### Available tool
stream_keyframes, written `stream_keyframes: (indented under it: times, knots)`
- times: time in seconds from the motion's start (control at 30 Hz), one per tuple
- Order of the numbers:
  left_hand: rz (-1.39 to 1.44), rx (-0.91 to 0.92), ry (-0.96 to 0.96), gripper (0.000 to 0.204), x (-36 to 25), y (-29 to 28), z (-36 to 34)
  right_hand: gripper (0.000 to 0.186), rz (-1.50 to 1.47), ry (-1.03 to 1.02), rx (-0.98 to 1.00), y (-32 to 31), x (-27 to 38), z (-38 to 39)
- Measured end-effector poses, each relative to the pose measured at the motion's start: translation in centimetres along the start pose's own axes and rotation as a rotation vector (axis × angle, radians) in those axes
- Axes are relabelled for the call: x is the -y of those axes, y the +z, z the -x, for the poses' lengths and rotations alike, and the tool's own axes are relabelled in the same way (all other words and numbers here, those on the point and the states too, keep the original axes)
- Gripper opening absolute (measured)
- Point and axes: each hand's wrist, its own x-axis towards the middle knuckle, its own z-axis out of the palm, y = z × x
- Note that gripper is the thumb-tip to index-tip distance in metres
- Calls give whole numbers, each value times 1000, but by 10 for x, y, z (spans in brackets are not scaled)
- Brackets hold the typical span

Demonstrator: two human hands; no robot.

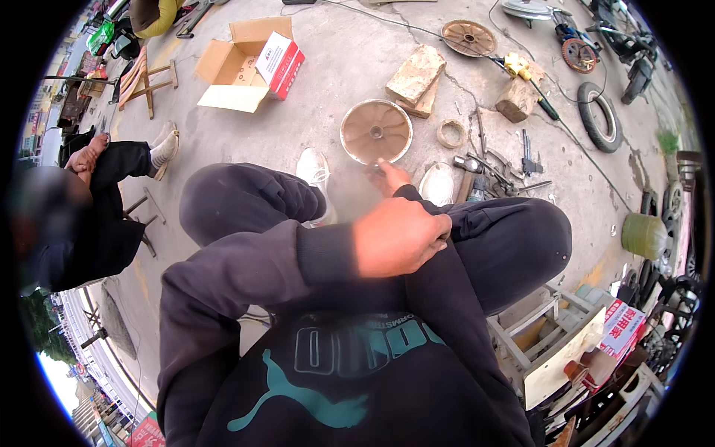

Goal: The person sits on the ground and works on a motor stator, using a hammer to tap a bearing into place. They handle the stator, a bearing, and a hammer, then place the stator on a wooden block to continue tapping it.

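The fingers of the left hand (398, 240), at the middle of the frame, are curled together on the right sleeve (436, 270), seemingly with a pinch of cloth; the tips are partly hidden. The right hand (392, 179) reaches out just above, toward the upper middle. Its fingers are small and blurred, so I cannot tell whether they are apart or together, or whether they touch anything. Straight beyond them a brown disc (376, 132) lies on the ground (287, 134) with its hub showing, between and beyond the two white shoes (436, 184).

The step in hand looks like a pause to adjust the sleeve, with the disc as the likely workpiece. The next move probably calls for the left hand to let go and come forward, and for the right fingers to settle on the near rim.

Further out, a ring (451, 134) lies right of the disc, with tools (491, 171) below it. Stacked blocks (417, 74) stand above, a second disc (468, 37) lies at the top, and an open carton (257, 67) sits at upper left.
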Motion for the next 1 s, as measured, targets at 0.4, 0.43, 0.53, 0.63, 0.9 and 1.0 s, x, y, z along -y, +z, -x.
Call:
stream_keyframes:
  times: [0.4, 0.43, 0.53, 0.63, 0.9, 1.0]
  knots:
    - [-248, 290, 134, 15, 35, -50, 3, 41, 533, -294, -370, -87, -19, -114]
    - [-256, 292, 95, 14, 43, -51, 6, 41, 571, -312, -366, -84, -16, -121]
    - [-57, 367, 85, 12, 49, -86, 17, 38, 649, -268, -331, -47, -1, -121]
    - [-103, 320, 94, 14, 57, -110, 17, 35, 783, -293, -331, -55, 11, -160]
    - [-95, 245, 50, 19, 57, -134, 27, 30, 1276, -409, -369, -11, 26, -163]
    - [-64, 257, 77, 21, 58, -136, 30, 33, 1173, -378, -451, -13, 29, -164]
